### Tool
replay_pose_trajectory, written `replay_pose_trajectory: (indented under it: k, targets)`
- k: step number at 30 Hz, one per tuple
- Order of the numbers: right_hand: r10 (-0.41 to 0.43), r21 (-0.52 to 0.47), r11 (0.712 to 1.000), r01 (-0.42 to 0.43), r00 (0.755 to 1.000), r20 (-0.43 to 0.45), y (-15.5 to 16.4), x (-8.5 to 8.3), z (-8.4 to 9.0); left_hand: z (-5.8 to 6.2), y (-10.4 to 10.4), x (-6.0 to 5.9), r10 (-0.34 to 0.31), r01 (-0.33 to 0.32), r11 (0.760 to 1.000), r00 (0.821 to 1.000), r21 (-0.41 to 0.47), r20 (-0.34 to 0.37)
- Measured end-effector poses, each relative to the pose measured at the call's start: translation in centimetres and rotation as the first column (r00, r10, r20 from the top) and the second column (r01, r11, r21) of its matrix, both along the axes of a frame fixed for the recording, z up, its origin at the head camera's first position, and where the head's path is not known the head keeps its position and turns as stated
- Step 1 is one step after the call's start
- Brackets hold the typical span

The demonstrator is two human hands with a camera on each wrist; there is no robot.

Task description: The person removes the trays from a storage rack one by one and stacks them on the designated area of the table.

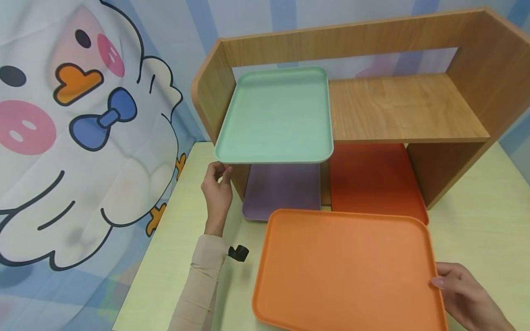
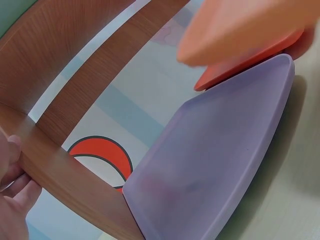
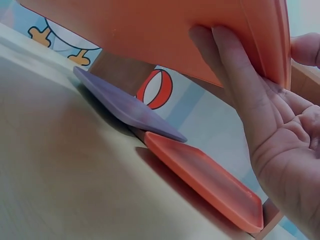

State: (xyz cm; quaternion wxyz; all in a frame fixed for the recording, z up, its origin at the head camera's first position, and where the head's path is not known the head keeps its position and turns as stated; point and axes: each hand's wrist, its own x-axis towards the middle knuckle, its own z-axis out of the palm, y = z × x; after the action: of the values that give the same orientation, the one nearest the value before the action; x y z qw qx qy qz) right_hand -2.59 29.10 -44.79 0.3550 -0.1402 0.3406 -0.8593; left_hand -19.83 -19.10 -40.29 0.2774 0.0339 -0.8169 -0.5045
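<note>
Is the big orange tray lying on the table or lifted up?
Lifted. The right hand holds the orange tray by its edge, above the table.

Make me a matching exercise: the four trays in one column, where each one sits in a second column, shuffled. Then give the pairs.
Trays:
1. green tray
2. purple tray
3. red tray
4. orange tray

Places:
A. held above the table by the right hand
B. under the shelf, on the right side
C. on top of the shelf, at its left end
D. under the shelf, on the left side

Pairs: 1-C, 2-D, 3-B, 4-A
</note>
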Motion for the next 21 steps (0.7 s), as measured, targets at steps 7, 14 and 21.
replay_pose_trajectory:
  k: [7, 14, 21]
  targets:
    - [0.021, -0.034, 0.999, -0.024, 0.997, -0.068, -1.3, 0.0, -0.5, 0.1, 0.0, -0.1, 0.009, -0.009, 1.0, 1.0, -0.006, 0.0]
    - [0.102, -0.127, 0.985, -0.117, 0.988, -0.115, -2.2, -0.2, -1.5, 0.2, 0.0, -0.1, 0.001, -0.001, 1.0, 1.0, 0.008, -0.01]
    - [0.111, -0.084, 0.989, -0.124, 0.983, -0.147, -2.8, -0.3, -2.4, 0.1, -0.1, -0.1, 0.007, -0.007, 1.0, 1.0, 0.018, 0.003]
